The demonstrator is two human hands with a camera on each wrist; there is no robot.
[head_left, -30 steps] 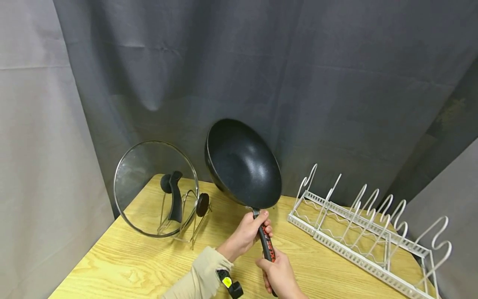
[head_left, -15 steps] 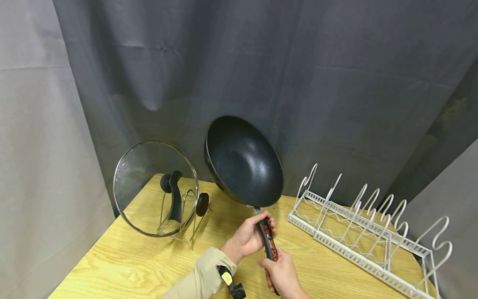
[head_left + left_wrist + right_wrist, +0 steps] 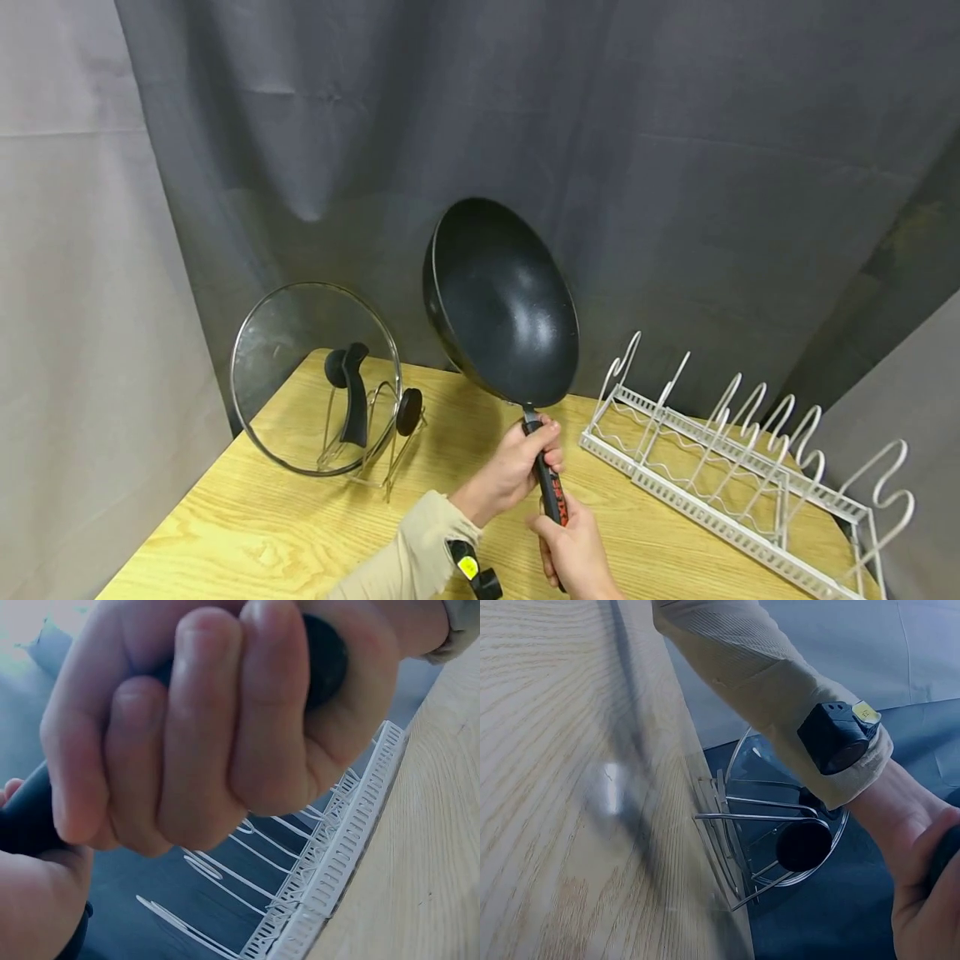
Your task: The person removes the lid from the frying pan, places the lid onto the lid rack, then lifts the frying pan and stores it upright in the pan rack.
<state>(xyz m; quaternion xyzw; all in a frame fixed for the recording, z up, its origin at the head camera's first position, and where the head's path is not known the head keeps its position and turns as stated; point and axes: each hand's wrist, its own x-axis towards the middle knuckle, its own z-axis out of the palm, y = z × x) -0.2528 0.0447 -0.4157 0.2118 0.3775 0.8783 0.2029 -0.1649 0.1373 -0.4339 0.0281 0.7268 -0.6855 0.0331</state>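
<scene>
A black wok is held up above the table, tilted with its inside facing me and its handle pointing down. My left hand grips the black handle just below the pan. Lower on the same handle, my right hand holds its end, with the thumb across it. Red lettering shows on the handle between the two hands. In the left wrist view the left hand's curled fingers wrap the handle. The right wrist view catches only part of a hand at its right edge.
At left a glass lid with a black handle leans in a wire stand with a dark round knob. To the right stands a white rack with several upright wire dividers. A grey curtain hangs behind the wooden table.
The wok has risen and shifted slightly right, standing a little more upright. Both hands moved slightly right with it; the left hand's fingers are closer round the handle. The lid and rack stay put.
</scene>
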